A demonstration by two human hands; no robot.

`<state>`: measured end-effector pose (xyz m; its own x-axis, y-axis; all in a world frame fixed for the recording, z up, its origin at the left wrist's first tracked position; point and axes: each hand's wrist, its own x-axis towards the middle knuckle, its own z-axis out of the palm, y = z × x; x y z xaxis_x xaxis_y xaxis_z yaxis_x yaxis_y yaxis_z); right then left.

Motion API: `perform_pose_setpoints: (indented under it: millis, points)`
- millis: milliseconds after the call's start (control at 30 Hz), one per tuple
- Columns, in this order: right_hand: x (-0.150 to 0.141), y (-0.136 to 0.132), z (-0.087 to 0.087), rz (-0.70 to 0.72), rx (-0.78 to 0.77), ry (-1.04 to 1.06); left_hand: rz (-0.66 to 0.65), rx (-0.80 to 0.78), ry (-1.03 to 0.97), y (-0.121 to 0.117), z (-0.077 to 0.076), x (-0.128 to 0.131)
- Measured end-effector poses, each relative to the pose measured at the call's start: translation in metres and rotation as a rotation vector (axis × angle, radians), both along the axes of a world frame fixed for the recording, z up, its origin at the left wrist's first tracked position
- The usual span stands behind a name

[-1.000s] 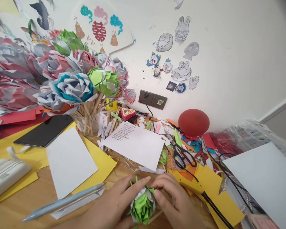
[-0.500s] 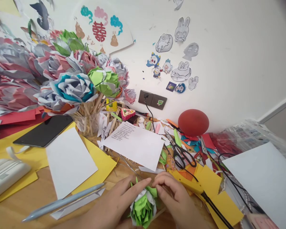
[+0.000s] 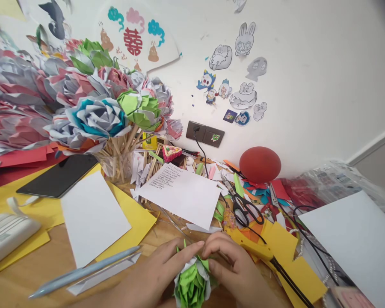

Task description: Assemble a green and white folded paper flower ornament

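A green and white paper flower [image 3: 192, 285] sits low in the middle, between my two hands. My left hand [image 3: 163, 267] is closed round its left side, with the index finger lying across the top. Curled at the flower's upper right edge, my right hand [image 3: 232, 265] pinches an outer petal between thumb and fingers. The flower's underside and the tips of some fingers are hidden. Just beyond my hands lies a folded white paper strip [image 3: 203, 228].
A blue-grey pen [image 3: 83, 272] and white sheet [image 3: 94, 218] lie left. Many paper flowers stand in a clear container [image 3: 115, 164]. Black-handled scissors [image 3: 245, 209], paper scraps, a yellow corded tool [image 3: 248, 243] and a red balloon-like object [image 3: 259, 164] are right. Handwritten paper [image 3: 182, 194] lies ahead.
The flower has turned and shifted slightly in my left hand. My right fingers moved slightly away, then back in to its upper right edge. The things on the table stay put.
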<state>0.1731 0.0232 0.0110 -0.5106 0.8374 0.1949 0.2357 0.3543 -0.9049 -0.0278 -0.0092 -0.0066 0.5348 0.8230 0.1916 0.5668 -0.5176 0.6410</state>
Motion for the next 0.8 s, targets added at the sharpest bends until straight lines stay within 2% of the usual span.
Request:
perform_pose_setpoints:
  millis: [533, 800]
  points:
    - [0.0003, -0.0025, 0.0034, 0.022, 0.046, -0.044, 0.017, 0.012, 0.003, -0.0012, -0.0067, -0.0032]
    - [0.0046, -0.0005, 0.0033, 0.071, 0.048, -0.012, -0.003, 0.005, -0.008, -0.0012, -0.0023, -0.0033]
